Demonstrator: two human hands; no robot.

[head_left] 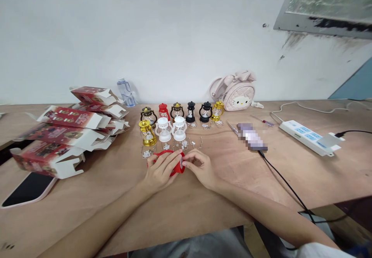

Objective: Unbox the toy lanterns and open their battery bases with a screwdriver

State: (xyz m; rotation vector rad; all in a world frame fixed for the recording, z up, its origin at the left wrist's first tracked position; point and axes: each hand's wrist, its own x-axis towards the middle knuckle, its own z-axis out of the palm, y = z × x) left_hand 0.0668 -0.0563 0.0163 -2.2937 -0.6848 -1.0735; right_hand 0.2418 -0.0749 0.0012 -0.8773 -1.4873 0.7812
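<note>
A small red lantern (178, 167) lies on its side above the table, its round base turned to the right. My left hand (161, 169) is wrapped around its body and covers most of it. At the base, the thumb and forefinger of my right hand (202, 168) come together in a pinch; whatever is between them is too small to make out. Just beyond my hands stand two white lanterns (164, 130) and a gold lantern (148, 134). Metal wire handles and small pale parts (166, 146) lie in front of them.
Behind is a row of black, bronze, red and gold lanterns (205, 113). Opened red boxes (62, 137) pile up at left, near a phone (29, 188) and bottle (126, 93). Rightward are a cabled phone (251, 137), screwdriver (267, 123), power strip (308, 136) and pink bag (236, 93).
</note>
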